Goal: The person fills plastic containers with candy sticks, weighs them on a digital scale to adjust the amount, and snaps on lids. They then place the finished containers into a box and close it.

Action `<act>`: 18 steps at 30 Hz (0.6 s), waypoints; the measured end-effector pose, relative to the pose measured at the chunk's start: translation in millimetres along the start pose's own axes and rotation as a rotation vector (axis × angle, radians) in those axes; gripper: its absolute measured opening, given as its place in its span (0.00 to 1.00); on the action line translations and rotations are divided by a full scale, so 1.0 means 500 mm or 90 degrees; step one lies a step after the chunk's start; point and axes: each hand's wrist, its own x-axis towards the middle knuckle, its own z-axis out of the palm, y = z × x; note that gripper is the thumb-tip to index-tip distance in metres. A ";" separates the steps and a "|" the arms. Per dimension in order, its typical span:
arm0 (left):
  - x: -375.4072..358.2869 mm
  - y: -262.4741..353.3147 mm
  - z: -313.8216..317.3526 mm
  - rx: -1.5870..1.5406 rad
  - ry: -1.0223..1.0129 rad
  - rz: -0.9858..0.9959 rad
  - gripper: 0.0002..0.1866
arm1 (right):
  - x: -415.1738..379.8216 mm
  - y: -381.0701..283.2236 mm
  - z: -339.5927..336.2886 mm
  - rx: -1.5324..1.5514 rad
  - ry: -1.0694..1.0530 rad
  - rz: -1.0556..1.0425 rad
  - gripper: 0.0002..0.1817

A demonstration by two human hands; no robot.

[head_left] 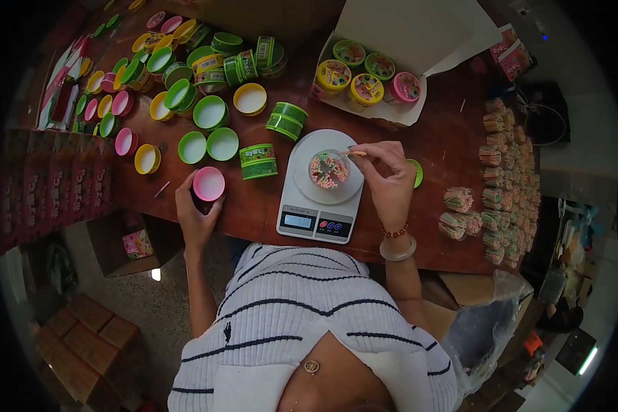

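Note:
My left hand (198,214) is wrapped round a small pink tub (209,184) at the table's front edge; its white inside faces up. On the white kitchen scale (295,185) stands a clear round cup (329,169) with pink, green and pale candy pieces in it. Over the cup's right rim, my right hand (386,175) pinches a thin orange-tan stick (352,152) between thumb and fingers. The scale's display (297,220) is lit, but its digits are too small to read. A green lid (415,173) lies partly behind my right hand.
Many green, yellow and pink tubs (210,112) spread over the left and back of the table. An open white carton (391,113) holds several lidded tubs. Bundles of candy sticks (493,178) line the right edge. Below on the left is an open cardboard box (117,250).

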 end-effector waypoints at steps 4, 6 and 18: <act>0.000 0.001 0.001 0.003 0.001 -0.001 0.37 | 0.001 -0.006 0.016 -0.038 -0.025 0.025 0.10; 0.000 -0.001 0.003 0.004 0.004 0.002 0.37 | -0.001 -0.016 0.015 -0.014 0.000 0.063 0.10; 0.004 0.004 0.003 0.020 0.010 0.007 0.37 | -0.010 -0.026 0.024 -0.071 0.002 -0.014 0.11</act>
